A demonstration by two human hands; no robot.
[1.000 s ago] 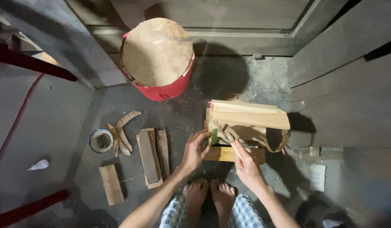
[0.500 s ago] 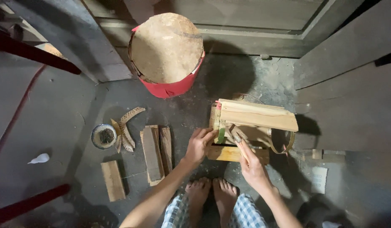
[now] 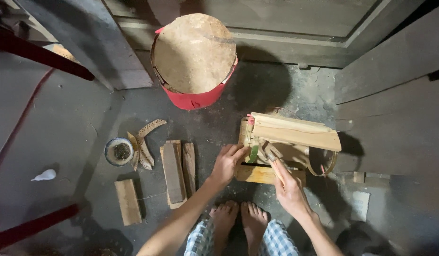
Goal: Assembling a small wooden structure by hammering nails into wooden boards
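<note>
A small wooden frame (image 3: 295,135) of stacked boards rests on the concrete floor in front of my bare feet. My left hand (image 3: 226,163) grips the frame's left edge, fingers beside a green strip (image 3: 254,152). A thin wooden stick (image 3: 276,167) is held in my right hand (image 3: 290,189), its tip pointing up-left into the frame near the green strip. A bent bamboo loop (image 3: 323,163) hangs off the frame's right side.
A red bucket (image 3: 196,97) covered by a round brown lid stands at the back. Flat wood pieces (image 3: 174,173), one loose plank (image 3: 128,201), curved strips (image 3: 144,147) and a small bowl (image 3: 119,151) lie to the left. Grey walls close in right and behind.
The view has shifted slightly, so everything sits a bit lower in the picture. Both hands stay on the frame, with the right hand's stick still at the green strip.
</note>
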